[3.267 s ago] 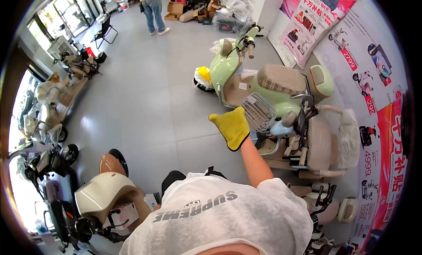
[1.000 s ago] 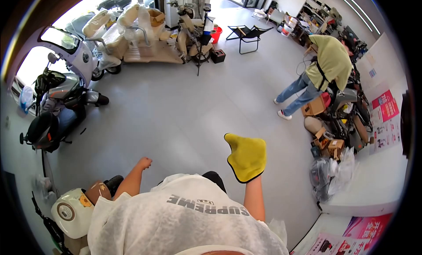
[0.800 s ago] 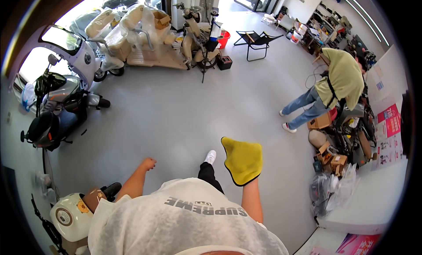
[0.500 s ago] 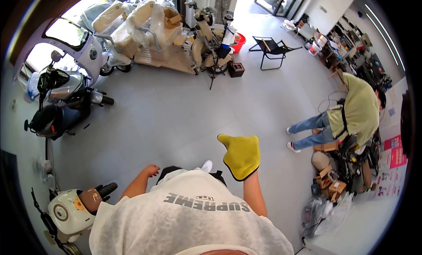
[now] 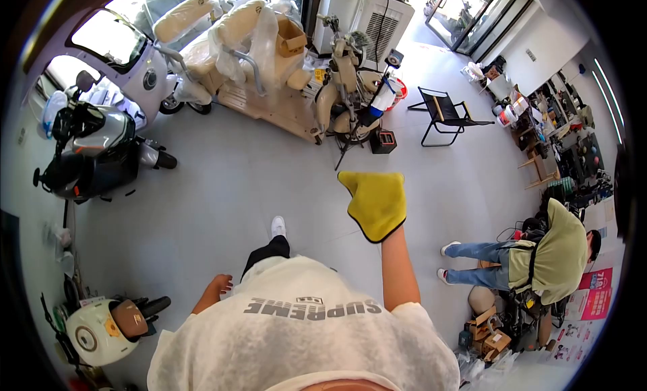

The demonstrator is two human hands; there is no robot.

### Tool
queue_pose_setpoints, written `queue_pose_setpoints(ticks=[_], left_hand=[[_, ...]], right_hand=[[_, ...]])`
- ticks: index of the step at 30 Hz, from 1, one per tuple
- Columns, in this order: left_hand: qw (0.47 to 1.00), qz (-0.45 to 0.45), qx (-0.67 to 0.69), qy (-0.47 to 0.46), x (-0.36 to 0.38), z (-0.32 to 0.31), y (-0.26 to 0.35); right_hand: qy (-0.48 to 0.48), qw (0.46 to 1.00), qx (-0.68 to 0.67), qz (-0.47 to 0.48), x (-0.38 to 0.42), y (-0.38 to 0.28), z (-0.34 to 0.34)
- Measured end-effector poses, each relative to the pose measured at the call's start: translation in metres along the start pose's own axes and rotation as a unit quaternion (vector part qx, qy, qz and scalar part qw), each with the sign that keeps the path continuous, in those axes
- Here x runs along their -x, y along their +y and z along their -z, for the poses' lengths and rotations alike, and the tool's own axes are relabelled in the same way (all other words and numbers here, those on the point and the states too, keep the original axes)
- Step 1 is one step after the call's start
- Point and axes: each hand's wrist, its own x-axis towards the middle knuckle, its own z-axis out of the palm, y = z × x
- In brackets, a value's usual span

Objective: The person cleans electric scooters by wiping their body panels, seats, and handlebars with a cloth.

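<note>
A yellow cloth with a dark edge (image 5: 376, 203) hangs over my right hand and hides its fingers. Below the cloth, my bare right forearm (image 5: 397, 266) stretches forward over the grey floor. My left hand (image 5: 220, 283) hangs low beside my body, with its fingers loosely bent and nothing visible in it. One white shoe (image 5: 278, 226) of mine shows ahead of my white shirt (image 5: 303, 337).
Ahead stand a beige vehicle (image 5: 269, 114), a dark box (image 5: 383, 141) and a folding chair (image 5: 445, 114). A black scooter (image 5: 101, 168) and a cream motorbike (image 5: 101, 330) are at left. A person (image 5: 539, 256) bends over clutter and cardboard boxes (image 5: 495, 344) at right.
I have stepped forward; a different foot now shows ahead. The right arm and cloth reach farther forward, while my left hand has swung back. The other person appears lower and farther right.
</note>
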Motion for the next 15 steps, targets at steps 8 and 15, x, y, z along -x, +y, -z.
queue_pose_setpoints(ticks=[8,15], left_hand=[[0.994,-0.066,0.059,0.064,-0.006,0.127,0.187],[0.974,-0.161,0.116,0.110,0.016,0.182,0.334]], right_hand=[[0.059,0.998,0.019,0.015,-0.170,0.039,-0.071],[0.117,0.991,0.060,0.037,-0.296,0.110,-0.102]])
